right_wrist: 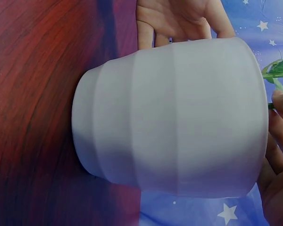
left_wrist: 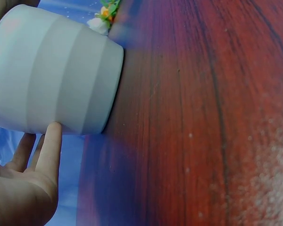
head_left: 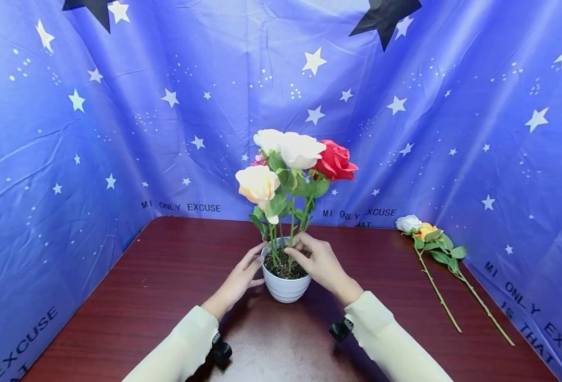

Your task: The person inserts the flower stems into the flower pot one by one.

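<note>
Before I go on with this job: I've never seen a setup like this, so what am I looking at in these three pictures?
There is no robot here: a person works with two bare hands. The wide picture looks forward and down from the head; the other two come from the left and right wrists, so the white pot looks tipped there, though it stands upright on the dark red table. The left hand touches the pot's side. The right hand is at its rim and seems to pinch a green stem. Two white roses, a peach rose and a red rose rise above the pot. A white rose and an orange rose lie at the table's right.
</note>
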`<state>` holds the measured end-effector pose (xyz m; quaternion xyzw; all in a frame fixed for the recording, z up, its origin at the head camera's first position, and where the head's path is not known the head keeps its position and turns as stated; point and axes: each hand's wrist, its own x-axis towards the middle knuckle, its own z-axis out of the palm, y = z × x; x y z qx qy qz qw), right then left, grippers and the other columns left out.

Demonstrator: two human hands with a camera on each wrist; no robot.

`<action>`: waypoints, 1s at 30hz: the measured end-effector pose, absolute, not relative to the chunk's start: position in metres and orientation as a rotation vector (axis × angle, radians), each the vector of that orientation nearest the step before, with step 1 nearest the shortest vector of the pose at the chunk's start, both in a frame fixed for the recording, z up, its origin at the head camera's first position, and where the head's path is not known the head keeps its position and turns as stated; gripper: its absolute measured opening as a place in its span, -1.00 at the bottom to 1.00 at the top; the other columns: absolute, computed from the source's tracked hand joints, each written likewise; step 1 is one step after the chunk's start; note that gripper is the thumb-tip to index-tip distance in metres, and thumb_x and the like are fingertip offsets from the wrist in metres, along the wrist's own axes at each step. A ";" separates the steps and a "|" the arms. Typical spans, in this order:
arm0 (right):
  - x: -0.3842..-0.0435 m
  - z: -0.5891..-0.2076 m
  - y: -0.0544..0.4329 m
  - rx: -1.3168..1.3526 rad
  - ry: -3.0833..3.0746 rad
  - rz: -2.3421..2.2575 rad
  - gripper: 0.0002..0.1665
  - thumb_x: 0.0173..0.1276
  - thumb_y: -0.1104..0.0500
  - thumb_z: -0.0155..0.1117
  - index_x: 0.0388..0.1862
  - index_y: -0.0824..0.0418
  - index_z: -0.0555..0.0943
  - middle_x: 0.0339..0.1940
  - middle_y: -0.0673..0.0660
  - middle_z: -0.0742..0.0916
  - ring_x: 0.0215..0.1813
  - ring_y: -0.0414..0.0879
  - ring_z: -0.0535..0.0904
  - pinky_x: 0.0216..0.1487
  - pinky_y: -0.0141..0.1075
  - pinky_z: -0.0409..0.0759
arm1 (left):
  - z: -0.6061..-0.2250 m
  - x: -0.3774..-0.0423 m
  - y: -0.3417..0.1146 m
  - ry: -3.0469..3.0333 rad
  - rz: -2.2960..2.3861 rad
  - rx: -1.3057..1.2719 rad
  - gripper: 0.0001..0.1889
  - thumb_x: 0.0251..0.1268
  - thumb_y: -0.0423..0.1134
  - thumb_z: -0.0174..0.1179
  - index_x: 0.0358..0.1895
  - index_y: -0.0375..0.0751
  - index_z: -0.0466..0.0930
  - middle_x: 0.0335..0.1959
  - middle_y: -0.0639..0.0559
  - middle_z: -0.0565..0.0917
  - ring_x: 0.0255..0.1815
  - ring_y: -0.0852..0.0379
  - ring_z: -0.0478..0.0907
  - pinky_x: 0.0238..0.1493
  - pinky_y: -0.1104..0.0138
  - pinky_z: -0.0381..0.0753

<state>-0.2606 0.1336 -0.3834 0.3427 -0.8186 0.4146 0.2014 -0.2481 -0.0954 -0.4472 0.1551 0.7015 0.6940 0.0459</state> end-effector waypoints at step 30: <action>-0.257 -0.389 0.137 1.081 -2.273 1.071 -0.94 0.43 0.23 0.32 -0.19 0.13 0.59 -0.41 -0.03 0.76 -0.38 -0.16 0.69 -0.37 -0.34 0.64 | -0.447 -0.247 -0.095 2.145 2.113 0.486 -0.44 0.63 0.00 -0.07 0.57 -0.01 0.15 0.52 -0.32 0.12 0.50 -0.30 0.12 0.20 -0.10 0.55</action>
